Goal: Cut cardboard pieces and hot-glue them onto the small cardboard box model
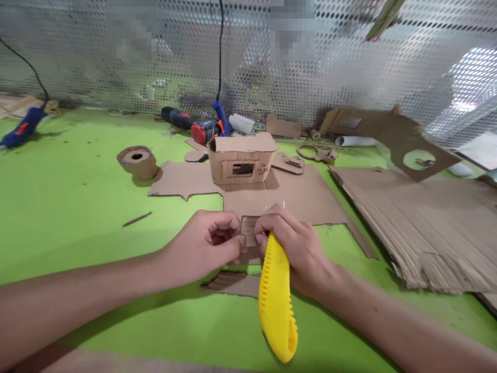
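Note:
Between my hands is a small cardboard piece (249,228) with dark edges. My left hand (212,238) is closed, its thumb and fingers pinching the piece's left side. On the piece's right side are the fingers of my right hand (297,243), which is also closed round a yellow-handled cutter (277,305). The ridged handle points down toward me, and its working end is hidden by the hand. A cardboard strip (235,283) lies on the green table below my hands. Just beyond them stands a cardboard box (243,160) with a window cut-out, on a flat cardboard sheet (310,197).
A cardboard roll (137,161) stands at left, near a thin scrap (136,219). Corrugated cardboard (423,223) and a cut-out sheet (380,127) lie right. Behind are a power tool (190,124), blue glue guns (221,118) with cords, and a perforated metal screen (155,62).

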Demonstrator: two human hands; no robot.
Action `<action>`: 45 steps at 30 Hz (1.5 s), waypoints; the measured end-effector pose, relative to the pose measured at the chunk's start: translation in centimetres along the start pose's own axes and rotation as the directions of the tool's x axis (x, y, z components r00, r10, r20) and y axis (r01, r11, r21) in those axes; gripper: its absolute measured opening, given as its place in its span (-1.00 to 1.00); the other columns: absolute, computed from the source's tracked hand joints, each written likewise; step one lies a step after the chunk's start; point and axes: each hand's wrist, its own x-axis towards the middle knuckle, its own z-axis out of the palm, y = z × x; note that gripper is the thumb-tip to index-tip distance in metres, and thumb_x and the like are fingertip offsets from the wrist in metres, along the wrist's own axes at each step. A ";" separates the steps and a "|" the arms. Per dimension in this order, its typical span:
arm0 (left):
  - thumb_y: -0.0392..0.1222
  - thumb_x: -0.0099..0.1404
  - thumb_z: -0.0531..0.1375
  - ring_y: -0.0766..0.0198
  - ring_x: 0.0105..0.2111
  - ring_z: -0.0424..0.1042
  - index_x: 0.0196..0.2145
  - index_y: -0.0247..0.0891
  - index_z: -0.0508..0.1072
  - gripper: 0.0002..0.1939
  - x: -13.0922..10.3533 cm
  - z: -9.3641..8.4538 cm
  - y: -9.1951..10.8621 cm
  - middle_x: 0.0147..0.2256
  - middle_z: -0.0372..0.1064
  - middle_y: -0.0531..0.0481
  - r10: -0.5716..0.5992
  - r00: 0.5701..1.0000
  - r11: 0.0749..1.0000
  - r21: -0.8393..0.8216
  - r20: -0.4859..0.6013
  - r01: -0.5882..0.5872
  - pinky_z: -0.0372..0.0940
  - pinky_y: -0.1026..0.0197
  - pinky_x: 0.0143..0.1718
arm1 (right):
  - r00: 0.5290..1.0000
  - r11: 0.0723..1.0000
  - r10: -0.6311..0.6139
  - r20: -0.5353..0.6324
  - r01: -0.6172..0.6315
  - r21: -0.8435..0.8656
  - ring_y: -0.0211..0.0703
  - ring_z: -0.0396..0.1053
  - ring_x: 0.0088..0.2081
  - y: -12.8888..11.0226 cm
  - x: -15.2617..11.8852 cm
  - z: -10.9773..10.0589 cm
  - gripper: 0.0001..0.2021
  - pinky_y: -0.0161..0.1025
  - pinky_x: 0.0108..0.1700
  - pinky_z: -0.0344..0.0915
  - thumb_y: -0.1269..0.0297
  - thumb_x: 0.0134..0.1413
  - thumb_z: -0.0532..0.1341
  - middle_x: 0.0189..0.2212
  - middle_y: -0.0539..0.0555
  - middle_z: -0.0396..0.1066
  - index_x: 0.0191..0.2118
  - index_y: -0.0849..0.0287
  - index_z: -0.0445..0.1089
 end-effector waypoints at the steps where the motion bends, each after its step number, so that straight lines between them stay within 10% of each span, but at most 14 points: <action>1: -0.27 0.29 0.28 0.33 -0.50 0.47 -0.43 -0.27 0.38 -0.83 0.0 0.0 0.0 -0.51 0.43 0.07 -0.003 1.000 1.000 -0.017 0.004 0.004 0.39 0.30 -0.44 | 1.000 1.000 0.003 -0.012 -0.003 0.028 -0.22 0.34 -0.36 0.1 -0.1 0.1 -0.86 -0.23 -0.32 0.31 0.52 0.42 0.13 -0.23 0.04 0.44 -0.13 0.10 0.28; 14: -0.27 0.31 0.27 0.30 -0.44 0.52 -0.34 -0.28 0.41 -0.90 -0.1 -0.1 -0.1 -0.45 0.49 0.03 -0.053 0.999 0.994 -0.093 0.006 0.054 0.43 0.27 -0.41 | 0.982 0.973 0.064 -0.179 -0.021 0.230 -0.29 0.36 -0.31 0.4 0.4 -0.1 -0.82 -0.32 -0.26 0.31 0.54 0.34 0.23 -0.29 -0.06 0.41 -0.16 0.07 0.34; 30: -0.22 0.38 0.25 0.34 -0.48 0.36 -0.38 -0.24 0.37 -0.83 -0.6 -0.1 -0.1 -0.46 0.42 0.06 0.096 0.995 0.967 0.236 0.024 -0.099 0.25 0.29 -0.50 | 0.994 0.980 0.097 -0.046 -0.087 0.177 -0.20 0.42 -0.32 0.7 0.4 0.3 -0.92 -0.23 -0.31 0.31 0.39 0.39 0.31 -0.28 0.04 0.48 -0.13 0.13 0.39; 37: -0.23 0.38 0.23 0.26 -0.44 0.49 -0.35 -0.24 0.38 -0.86 -0.3 -0.1 -0.2 -0.45 0.47 0.04 0.010 1.000 0.996 0.085 0.008 -0.011 0.41 0.21 -0.41 | 0.984 0.955 0.136 -0.113 -0.099 0.281 -0.28 0.37 -0.37 0.2 0.9 -0.1 -0.86 -0.28 -0.32 0.30 0.45 0.35 0.28 -0.39 -0.03 0.43 -0.27 0.12 0.37; 45: -0.26 0.41 0.26 0.33 -0.43 0.52 -0.31 -0.27 0.40 -0.88 0.1 -0.5 0.1 -0.38 0.53 0.01 -0.061 0.997 0.997 -0.054 -0.041 0.058 0.47 0.25 -0.38 | 0.840 0.760 0.518 -0.162 -0.366 0.537 -0.24 0.37 -0.49 1.1 0.9 0.2 -0.95 -0.29 -0.53 0.30 0.31 0.32 0.33 -0.40 0.01 0.47 -0.20 0.11 0.46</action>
